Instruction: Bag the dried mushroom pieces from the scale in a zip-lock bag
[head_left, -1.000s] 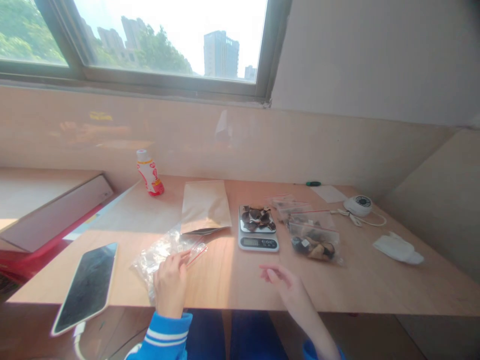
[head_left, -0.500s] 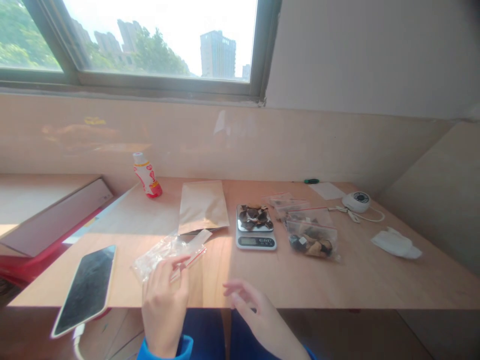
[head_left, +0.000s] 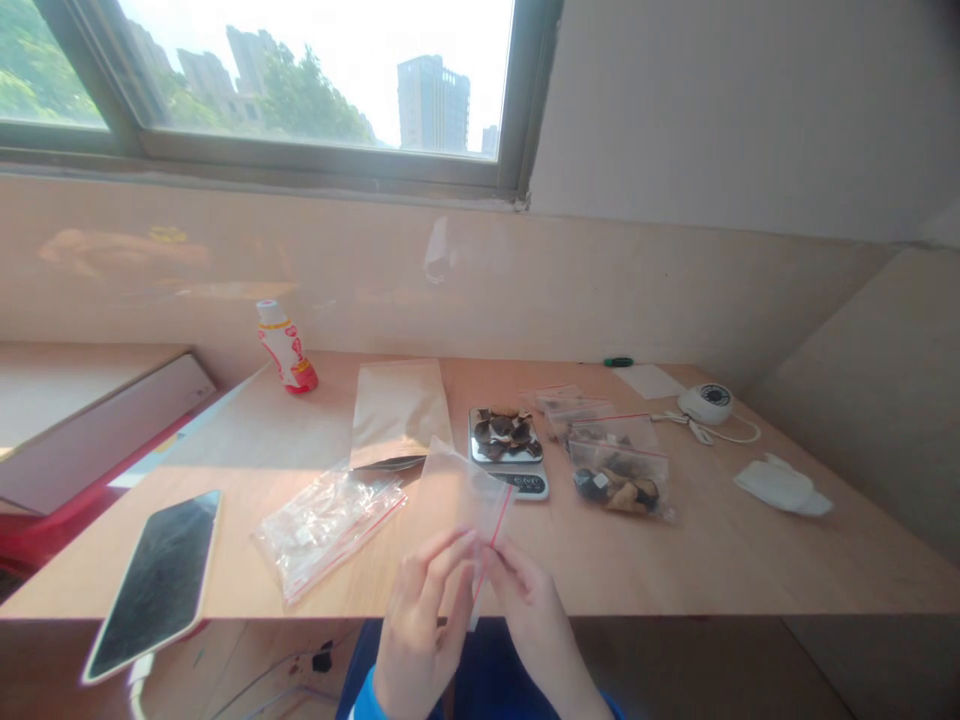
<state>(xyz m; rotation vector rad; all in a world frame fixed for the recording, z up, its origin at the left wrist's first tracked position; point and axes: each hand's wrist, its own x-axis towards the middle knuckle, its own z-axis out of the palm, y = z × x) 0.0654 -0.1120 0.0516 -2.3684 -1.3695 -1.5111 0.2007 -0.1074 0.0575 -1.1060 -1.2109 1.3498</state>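
A clear zip bag (head_left: 459, 490) with a red seal line is held up over the table's front edge. My left hand (head_left: 429, 610) and my right hand (head_left: 529, 600) both pinch it near the red seal. Behind it stands a digital kitchen scale (head_left: 534, 486), its display partly covered by the bag. Dark dried mushroom pieces (head_left: 504, 432) are heaped on the scale's plate. To the left lies a pile of flat clear zip bags (head_left: 322, 530). Filled zip bags (head_left: 621, 485) with similar dark and tan pieces lie right of the scale.
A tan paper pouch (head_left: 401, 405) lies behind the loose bags. A red and white bottle (head_left: 287, 348) stands at the back left. The phone (head_left: 156, 580), with its cable, overhangs the front edge. Rightward are a white camera-like device (head_left: 705, 403), white cloth (head_left: 781, 487) and green-handled tool (head_left: 619, 362).
My left hand has moved right, bringing one clear zip bag away from the pile. My right hand has come to meet it and now grips the bag's seal end.
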